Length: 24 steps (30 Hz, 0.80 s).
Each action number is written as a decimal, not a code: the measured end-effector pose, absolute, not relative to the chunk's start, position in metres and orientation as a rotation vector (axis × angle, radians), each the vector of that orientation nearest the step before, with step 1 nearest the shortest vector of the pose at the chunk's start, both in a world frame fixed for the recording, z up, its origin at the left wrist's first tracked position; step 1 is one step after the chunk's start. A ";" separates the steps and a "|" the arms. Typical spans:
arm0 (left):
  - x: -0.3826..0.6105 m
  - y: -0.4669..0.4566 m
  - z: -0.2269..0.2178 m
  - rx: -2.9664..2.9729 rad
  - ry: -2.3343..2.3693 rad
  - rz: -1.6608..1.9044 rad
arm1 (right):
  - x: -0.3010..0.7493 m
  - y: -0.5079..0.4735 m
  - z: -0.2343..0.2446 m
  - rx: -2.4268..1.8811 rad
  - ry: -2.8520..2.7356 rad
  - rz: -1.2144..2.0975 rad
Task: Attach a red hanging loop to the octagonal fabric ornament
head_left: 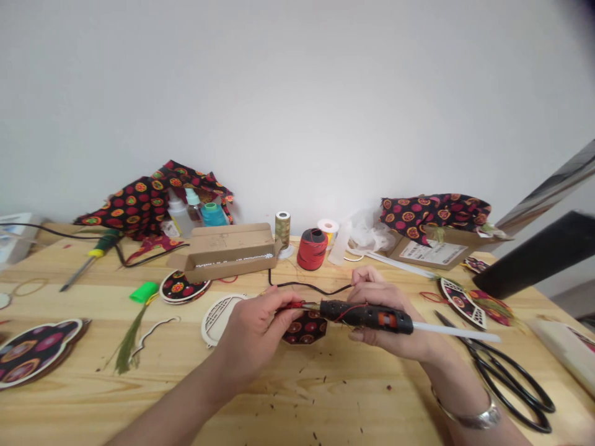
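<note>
I saw left hand (253,347) and right hand (385,316), fingers clamped on one glue gun (367,314); one fabric piece (304,328) sat half hidden behind it.

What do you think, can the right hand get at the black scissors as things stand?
Probably yes: the black scissors lie close beside the right hand, and nothing lies between them. But that hand now holds a hot glue gun, so it would likely need to put it down first.
</note>
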State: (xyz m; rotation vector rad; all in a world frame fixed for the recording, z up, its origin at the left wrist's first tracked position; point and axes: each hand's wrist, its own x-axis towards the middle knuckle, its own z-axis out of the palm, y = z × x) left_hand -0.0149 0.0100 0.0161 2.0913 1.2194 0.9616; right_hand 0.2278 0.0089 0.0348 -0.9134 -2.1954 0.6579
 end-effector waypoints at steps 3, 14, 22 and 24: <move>-0.015 0.010 0.015 2.087 1.211 0.957 | 0.228 0.009 0.035 -0.909 -2.195 0.666; -0.015 0.010 0.017 2.062 1.214 0.943 | 0.230 0.009 0.036 -0.900 -2.143 0.639; -0.016 0.010 0.012 2.078 1.214 0.943 | 0.227 0.009 0.034 -0.922 -2.194 0.640; -0.016 0.011 0.013 2.085 1.224 0.935 | 0.228 0.009 0.034 -0.927 -2.182 0.650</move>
